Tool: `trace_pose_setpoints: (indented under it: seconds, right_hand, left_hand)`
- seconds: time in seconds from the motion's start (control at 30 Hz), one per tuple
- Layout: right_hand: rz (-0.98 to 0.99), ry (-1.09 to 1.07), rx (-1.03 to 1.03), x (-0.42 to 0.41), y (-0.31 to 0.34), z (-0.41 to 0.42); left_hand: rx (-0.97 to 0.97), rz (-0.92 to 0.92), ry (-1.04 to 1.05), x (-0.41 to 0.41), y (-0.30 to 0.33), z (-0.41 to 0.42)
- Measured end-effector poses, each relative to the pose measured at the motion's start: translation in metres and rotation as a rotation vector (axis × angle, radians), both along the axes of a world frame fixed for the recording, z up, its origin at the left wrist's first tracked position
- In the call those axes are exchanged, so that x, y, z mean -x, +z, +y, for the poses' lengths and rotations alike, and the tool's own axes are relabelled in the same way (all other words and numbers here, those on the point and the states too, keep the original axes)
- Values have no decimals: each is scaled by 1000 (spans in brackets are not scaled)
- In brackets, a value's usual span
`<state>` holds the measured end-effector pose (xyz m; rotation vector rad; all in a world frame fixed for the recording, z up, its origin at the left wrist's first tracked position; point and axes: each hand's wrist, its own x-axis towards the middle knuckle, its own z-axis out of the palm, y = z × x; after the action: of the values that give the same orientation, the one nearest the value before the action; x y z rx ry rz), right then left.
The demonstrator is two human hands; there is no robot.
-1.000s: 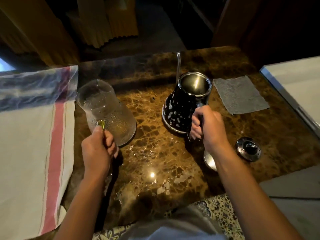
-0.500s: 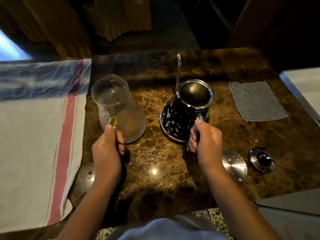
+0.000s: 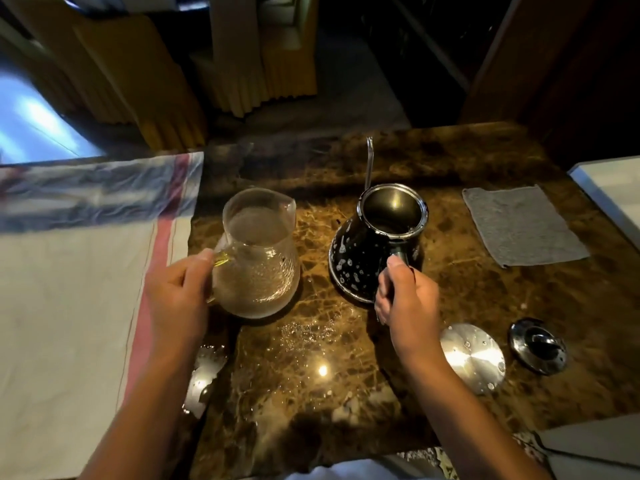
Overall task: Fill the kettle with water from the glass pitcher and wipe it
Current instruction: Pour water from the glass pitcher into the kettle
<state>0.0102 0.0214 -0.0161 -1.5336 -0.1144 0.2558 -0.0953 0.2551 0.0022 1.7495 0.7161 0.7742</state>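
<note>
Spreading across the scene, the brown marble counter (image 3: 467, 306) carries a striped cloth (image 3: 69, 271) at left. The glass pitcher (image 3: 258, 258) stands left of centre, the lidless black kettle (image 3: 375, 247) just right of it. A grey wipe (image 3: 523, 225) lies far right. The left hand (image 3: 176, 299) grips the pitcher's handle; the right hand (image 3: 408, 306) clasps the kettle's handle. A steel disc (image 3: 472, 358) and kettle lid (image 3: 536, 346) sit near right.

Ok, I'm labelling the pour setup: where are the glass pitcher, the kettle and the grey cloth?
glass pitcher (image 3: 258, 268): head view, on its textured belly.
kettle (image 3: 353, 258): head view, on its speckled black side.
grey cloth (image 3: 523, 226): head view, on its middle, flat on the marble counter.
</note>
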Motion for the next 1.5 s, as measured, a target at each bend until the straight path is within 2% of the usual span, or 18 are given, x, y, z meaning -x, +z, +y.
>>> trace_pose_setpoints:
  seconds: [0.2,0.4,0.6,0.77,1.07,1.33,1.5]
  right_hand:
    - [0,3,-5,0,-2,-1]
    - [4,19,24,-4,-6,-4]
    - [-1,60,-17,-4,-3,-7]
    - [-10,63,-7,-5,-3,-7]
    - [-25,59,-11,-5,-3,-7]
    - [-54,61,-5,-5,-5,-8]
    - [-69,68,-11,-6,-5,-8]
  left_hand:
    - [-140,-98,-93,-7,35,15]
    - [-150,-135,-157,-8,50,10]
    - [-77,-93,-136,-9,45,3]
    - [-103,-67,-200,-18,54,-2]
    - [-311,1,-404,-46,81,0]
    - [-495,118,-423,-65,97,-10]
    - [-532,158,-426,-70,104,-14]
